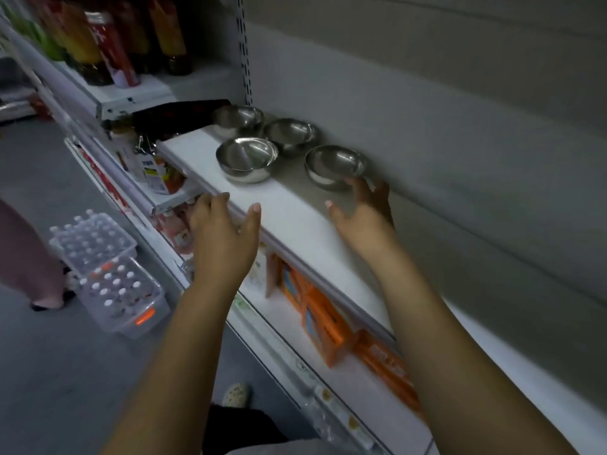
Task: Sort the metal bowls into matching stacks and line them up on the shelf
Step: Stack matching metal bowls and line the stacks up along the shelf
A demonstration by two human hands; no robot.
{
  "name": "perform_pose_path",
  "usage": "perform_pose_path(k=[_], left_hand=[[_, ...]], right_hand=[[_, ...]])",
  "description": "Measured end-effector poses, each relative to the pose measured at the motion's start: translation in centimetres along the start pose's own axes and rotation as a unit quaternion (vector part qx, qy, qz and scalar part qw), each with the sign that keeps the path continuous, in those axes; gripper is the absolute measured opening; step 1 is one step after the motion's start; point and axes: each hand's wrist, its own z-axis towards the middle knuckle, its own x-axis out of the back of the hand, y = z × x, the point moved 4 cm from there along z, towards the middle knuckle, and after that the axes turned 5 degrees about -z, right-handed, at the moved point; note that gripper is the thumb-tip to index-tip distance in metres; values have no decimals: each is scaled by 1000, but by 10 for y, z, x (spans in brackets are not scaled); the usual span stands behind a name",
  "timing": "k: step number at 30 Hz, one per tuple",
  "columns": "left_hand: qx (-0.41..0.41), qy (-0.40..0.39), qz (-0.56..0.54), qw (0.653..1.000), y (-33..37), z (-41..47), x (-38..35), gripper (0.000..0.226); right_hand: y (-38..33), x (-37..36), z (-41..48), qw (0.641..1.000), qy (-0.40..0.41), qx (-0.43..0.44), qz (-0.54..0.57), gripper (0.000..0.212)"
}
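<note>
**Item 1: left hand** (223,231). Open, with the fingers relaxed. It is poised over the front lip of the white shelf (295,224), and nothing is held.

**Item 2: steel bowls, four, upright on that shelf.**
- Front bowl (247,159).
- Rear-left bowl (238,118), at its 12 o'clock.
- Rear-middle bowl (290,133), at its 2 o'clock.
- Right bowl (335,165), at its 3 o'clock, set apart from the others.
- Whether any of these is already a nested stack cannot be told.

**Item 3: right hand** (364,215). Spread, not clamped. The fingertips are placed at the right bowl's 5 o'clock side and the thumb is kept clear. Contact is likely but cannot be confirmed.

**Step judged:** the right bowl is to be taken up for matching.

**Handling advised:**
- The rim should be pinched, thumb inside and fingers outside.
- The bowl should be lifted rather than dragged.
- Its size should be checked against the front bowl before nesting.
- The receiving bowl is best steadied by the left hand, since polished steel may skate on a smooth shelf.

**Writing:**
- Bottles (108,44), at 10 o'clock of the view: pale marks are borne on a red label, too blurred to read.
- Orange boxes (325,323), at 5 o'clock below the shelf: the print is illegible.
- No brand can be read.
</note>
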Motion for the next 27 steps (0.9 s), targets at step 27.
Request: perform_pose_path(k=[27], left_hand=[[-21, -151, -262, 953, -45, 210, -23, 42]], right_hand=[[-88, -53, 101, 990, 16, 81, 118, 24]])
